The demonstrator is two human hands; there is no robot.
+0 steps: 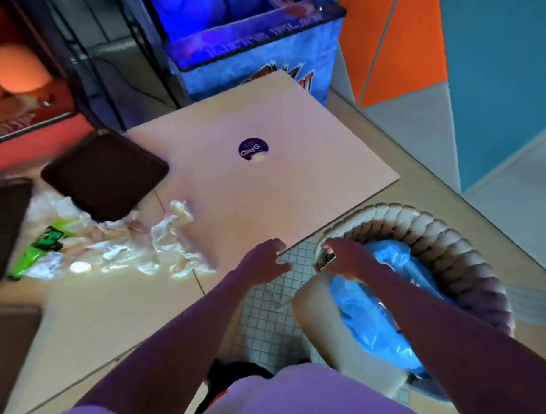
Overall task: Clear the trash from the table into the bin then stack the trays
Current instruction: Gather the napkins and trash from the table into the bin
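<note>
Right hand [347,259] pinching dark scrap [325,260] (blurred), over rope-woven bin [419,230]; left hand [262,259] loosely curled

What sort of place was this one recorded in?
Probably a self-service eating area in an arcade or play centre: dark brown plastic trays and crumpled white paper wrappers lie on the pale table, a blue-lined woven bin stands beside it, and a blue-lit glass game cabinet glows behind.
</note>
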